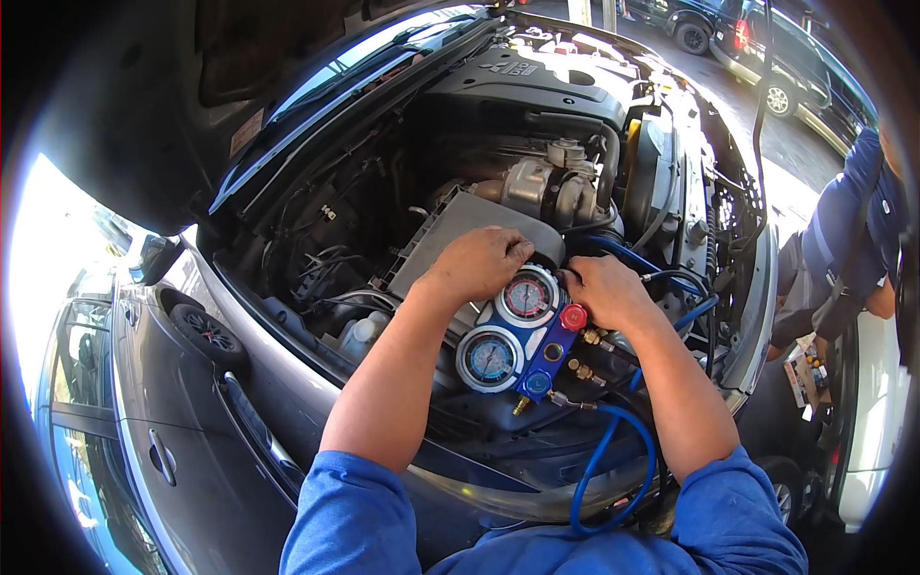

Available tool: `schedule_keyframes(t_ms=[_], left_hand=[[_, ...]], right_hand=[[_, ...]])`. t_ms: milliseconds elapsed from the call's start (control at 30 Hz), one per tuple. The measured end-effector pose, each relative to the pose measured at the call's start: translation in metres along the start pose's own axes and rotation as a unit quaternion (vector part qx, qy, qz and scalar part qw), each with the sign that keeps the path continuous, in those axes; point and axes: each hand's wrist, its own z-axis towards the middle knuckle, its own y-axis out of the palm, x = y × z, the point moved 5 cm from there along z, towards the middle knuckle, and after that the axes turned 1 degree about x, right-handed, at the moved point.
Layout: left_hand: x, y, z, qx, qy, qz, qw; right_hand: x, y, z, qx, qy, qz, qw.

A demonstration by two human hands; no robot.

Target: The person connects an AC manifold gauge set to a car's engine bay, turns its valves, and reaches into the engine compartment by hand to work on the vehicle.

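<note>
Head view: both hands meet at the upper end of a blue gauge set (pixel 530 335), which sits over the near side of the open engine bay (pixel 364 201), just in from the fender edge (pixel 251 326) where the person stands. The left hand (pixel 482 263) is above the upper dial (pixel 526 297) with its fingers bent and thumb drawn in. The right hand (pixel 613 290) is curled at the gauge set's upper corner, on the side toward the bay's front edge. Whether either one pinches a hook or only steadies the body, I cannot tell; the fingertips are largely hidden.

The step in hand looks like placing or steadying the gauge set by its top end. A next move would call for firm support there — the hoses could tug it round.

The set leans at a slant, dials facing the person. Its upper dial has red markings, its lower dial (pixel 491 358) blue ones; a red knob (pixel 574 317) and a blue knob (pixel 539 383) share one side with brass fittings (pixel 579 367). From the lower end a blue hose (pixel 654 460) loops down over the fender — slack, as far as I can judge.
</note>
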Motion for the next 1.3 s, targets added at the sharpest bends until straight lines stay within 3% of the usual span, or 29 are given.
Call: schedule_keyframes(t_ms=[1300], left_hand=[[0.0009, -0.0005, -0.0011, -0.018, -0.008, 0.001, 1.0]], right_hand=[[-0.0024, -0.0023, 0.0001, -0.016, 0.022, -0.005, 1.0]])
